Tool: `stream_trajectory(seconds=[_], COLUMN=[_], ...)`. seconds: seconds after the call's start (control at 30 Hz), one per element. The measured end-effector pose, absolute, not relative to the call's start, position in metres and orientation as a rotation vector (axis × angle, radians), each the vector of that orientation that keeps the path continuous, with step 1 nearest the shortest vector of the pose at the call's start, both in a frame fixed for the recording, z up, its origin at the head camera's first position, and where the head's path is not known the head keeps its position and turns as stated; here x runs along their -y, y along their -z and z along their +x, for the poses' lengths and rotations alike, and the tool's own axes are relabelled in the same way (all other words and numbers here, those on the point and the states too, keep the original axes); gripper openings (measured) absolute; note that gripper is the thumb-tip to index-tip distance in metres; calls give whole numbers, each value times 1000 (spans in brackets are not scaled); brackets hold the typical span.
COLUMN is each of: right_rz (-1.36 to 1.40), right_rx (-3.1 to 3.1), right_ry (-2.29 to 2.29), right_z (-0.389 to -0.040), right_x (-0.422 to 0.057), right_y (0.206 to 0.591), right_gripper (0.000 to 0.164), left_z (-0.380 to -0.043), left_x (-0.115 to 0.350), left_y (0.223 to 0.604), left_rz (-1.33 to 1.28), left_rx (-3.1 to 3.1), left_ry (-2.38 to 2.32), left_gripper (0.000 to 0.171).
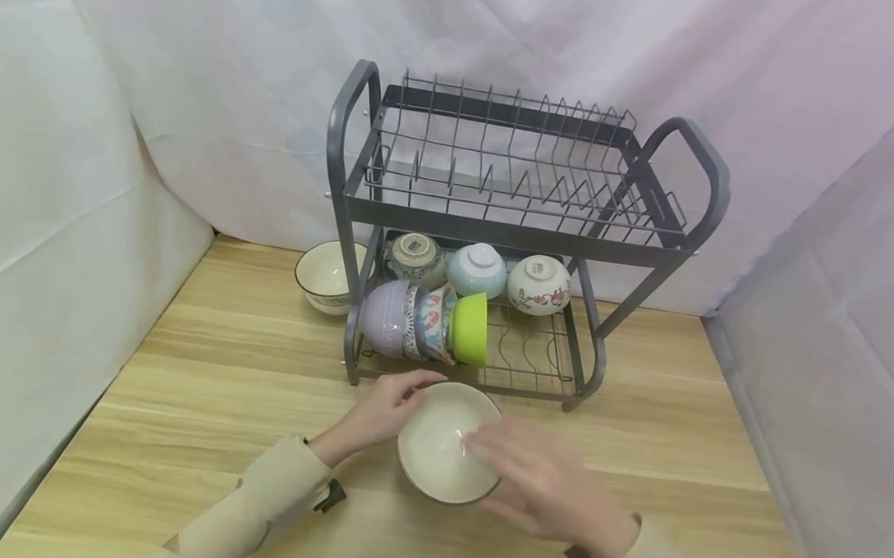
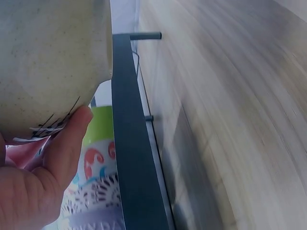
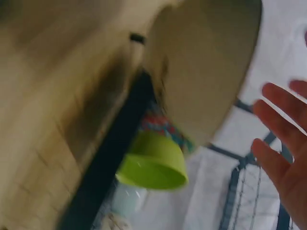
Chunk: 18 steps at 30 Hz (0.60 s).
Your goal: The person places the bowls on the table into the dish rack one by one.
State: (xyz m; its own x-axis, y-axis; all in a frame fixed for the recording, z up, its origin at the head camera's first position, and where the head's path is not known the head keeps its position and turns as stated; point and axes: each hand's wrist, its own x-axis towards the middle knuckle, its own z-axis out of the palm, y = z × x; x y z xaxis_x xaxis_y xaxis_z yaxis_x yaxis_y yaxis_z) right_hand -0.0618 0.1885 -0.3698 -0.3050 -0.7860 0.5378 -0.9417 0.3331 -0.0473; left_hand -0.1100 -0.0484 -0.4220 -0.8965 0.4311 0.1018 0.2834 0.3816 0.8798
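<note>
A cream bowl [image 1: 447, 451] with a dark rim is held in front of the rack, its inside toward the head camera. My left hand [image 1: 383, 412] grips it at its left side; the left wrist view shows fingers against the speckled outer wall [image 2: 53, 62] with its dark and white pattern. Blurred by motion, my right hand [image 1: 539, 479] is at the bowl's right side in the head view. In the right wrist view its fingers [image 3: 280, 110] are spread and apart from the bowl [image 3: 201, 62].
A dark two-tier dish rack [image 1: 519, 226] stands behind the hands. On its lower tier, a lime green bowl [image 1: 470, 329], patterned bowls and a lilac bowl [image 1: 383, 318] nest sideways, before three upturned bowls [image 1: 478, 272]. Another cream bowl [image 1: 327, 273] stands left of the rack.
</note>
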Motion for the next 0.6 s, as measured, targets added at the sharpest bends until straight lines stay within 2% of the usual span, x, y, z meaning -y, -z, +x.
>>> stream_trajectory(seconds=[0.07, 0.27, 0.6], right_rz=[1591, 1622, 1613], right_rx=[2249, 2297, 2270], right_ry=[-419, -263, -317], right_z=[-52, -40, -35], right_x=[-186, -183, -182], right_y=[380, 398, 397], right_gripper=[53, 23, 20], left_z=[-109, -106, -107], left_x=[45, 41, 44], left_y=[422, 421, 426], left_rz=[680, 714, 696], left_rx=[-2458, -2431, -2361], left_ry=[-1542, -1517, -1544], left_gripper=[25, 26, 26])
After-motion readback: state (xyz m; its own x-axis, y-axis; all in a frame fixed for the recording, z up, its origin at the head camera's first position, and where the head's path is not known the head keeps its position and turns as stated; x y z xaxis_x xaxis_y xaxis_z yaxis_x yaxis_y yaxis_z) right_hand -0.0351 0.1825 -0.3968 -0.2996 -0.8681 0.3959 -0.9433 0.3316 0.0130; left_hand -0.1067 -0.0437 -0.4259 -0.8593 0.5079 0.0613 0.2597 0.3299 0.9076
